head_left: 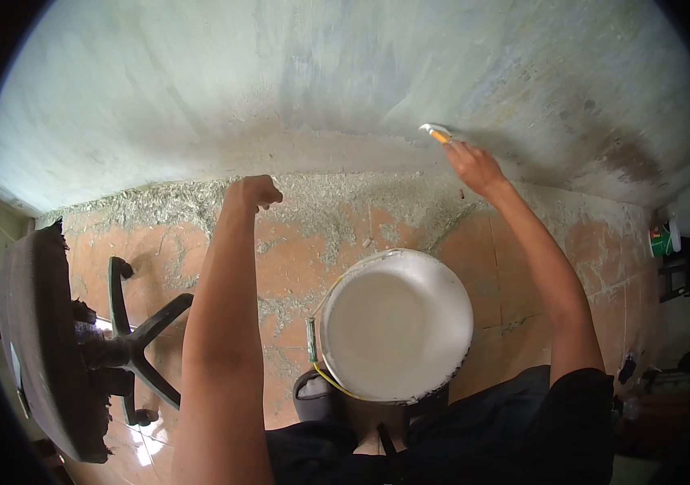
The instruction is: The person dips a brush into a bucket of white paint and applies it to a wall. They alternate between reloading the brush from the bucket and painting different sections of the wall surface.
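My right hand grips a paintbrush by its orange handle. The white-coated head of the brush rests against the lower part of the grey wall. My left hand is held out near the base of the wall, its fingers curled in, with nothing visible in them. Between my arms stands a white bucket holding pale, milky liquid. Its wire handle with a green grip hangs on the left side.
An office chair lies to the left, its wheeled base sticking out toward my left arm. Scrapings litter the orange tiled floor along the wall. A green and white container is at the far right.
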The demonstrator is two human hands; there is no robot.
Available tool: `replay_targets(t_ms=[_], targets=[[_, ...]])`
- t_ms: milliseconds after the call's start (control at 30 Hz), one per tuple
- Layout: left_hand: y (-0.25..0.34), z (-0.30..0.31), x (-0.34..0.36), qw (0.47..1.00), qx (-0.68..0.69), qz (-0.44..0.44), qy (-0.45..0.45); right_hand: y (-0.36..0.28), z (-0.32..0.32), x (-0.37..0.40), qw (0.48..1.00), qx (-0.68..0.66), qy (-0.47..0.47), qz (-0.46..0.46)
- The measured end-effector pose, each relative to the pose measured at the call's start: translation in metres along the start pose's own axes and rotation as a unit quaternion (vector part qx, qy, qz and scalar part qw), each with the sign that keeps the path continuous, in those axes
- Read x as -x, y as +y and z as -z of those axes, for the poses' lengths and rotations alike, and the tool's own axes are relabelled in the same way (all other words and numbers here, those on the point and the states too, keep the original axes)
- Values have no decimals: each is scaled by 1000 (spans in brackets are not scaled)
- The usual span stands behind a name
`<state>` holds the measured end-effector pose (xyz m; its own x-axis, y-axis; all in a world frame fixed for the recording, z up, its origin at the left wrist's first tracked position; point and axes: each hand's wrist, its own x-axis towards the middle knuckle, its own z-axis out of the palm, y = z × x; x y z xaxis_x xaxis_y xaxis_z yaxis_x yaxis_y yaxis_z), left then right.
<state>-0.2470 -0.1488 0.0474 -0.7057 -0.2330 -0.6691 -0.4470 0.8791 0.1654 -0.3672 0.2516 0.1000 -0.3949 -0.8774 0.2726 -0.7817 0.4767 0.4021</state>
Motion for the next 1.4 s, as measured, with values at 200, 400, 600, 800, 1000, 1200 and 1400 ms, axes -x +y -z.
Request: replay_targets(t_ms=[200, 400, 600, 800, 1000, 1200, 1400], targets=[[3, -1, -10, 999, 15, -16, -29, 43, 59, 5, 991, 56, 115, -43], [30, 1, -8, 999, 3, -37, -13, 87, 131, 6, 943, 196, 265, -52], [44, -2, -22, 997, 6, -69, -26, 102, 136, 4, 892, 174, 369, -194], [48, -3, -12, 998, 1, -58, -31, 81, 126, -15, 852, -26, 367, -374], [31, -7, -19, 998, 12, -38, -41, 75, 111, -17, 854, -30, 365, -371], [34, -11, -19, 998, 12, -29, -50, 65, 82, -15, 883, -61, 285, -368], [43, -9, -11, 998, -16, -34, -57, 54, 63, -14, 916, 24, 191, -352]])
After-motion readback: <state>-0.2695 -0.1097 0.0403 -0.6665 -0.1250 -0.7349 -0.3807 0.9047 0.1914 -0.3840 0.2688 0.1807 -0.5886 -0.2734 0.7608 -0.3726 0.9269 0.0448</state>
